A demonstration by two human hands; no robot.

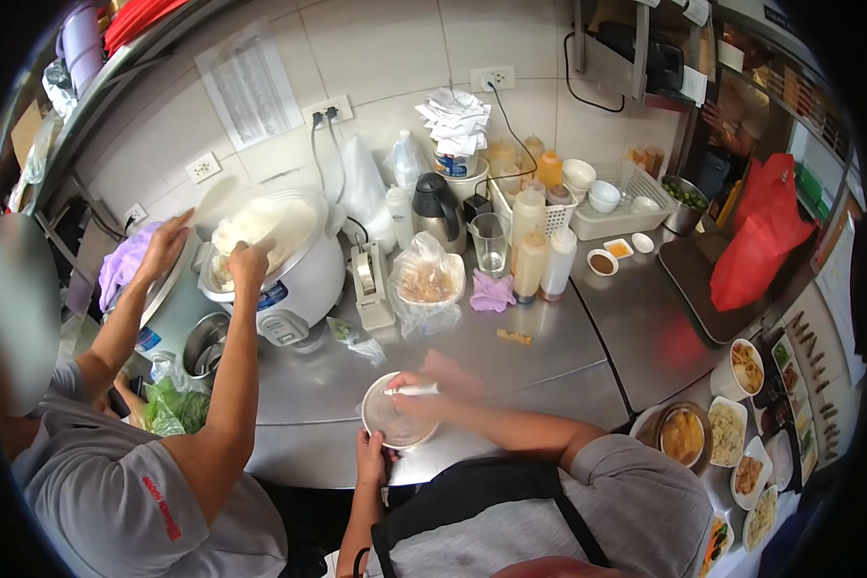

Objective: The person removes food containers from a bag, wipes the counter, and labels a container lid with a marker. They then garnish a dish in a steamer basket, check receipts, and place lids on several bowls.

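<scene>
My left hand (371,457) grips the near edge of a round white takeout bowl (413,440) with a translucent lid (387,416), at the front of the steel counter. Over that lid, my right hand (433,387) holds a white marker (413,390), its tip close to the lid's surface. Motion smears the right hand and wrist. Beyond the bowl lie a small clear plastic packet (367,349) and a yellowish torn strip (513,337).
On the left a co-worker's hands (252,264) work at an open rice cooker (303,289) full of rice. A tape dispenser (371,286), bagged food bowl (428,283), purple cloth (492,293) and squeeze bottles (530,260) line the back. Filled food dishes (727,431) stand right.
</scene>
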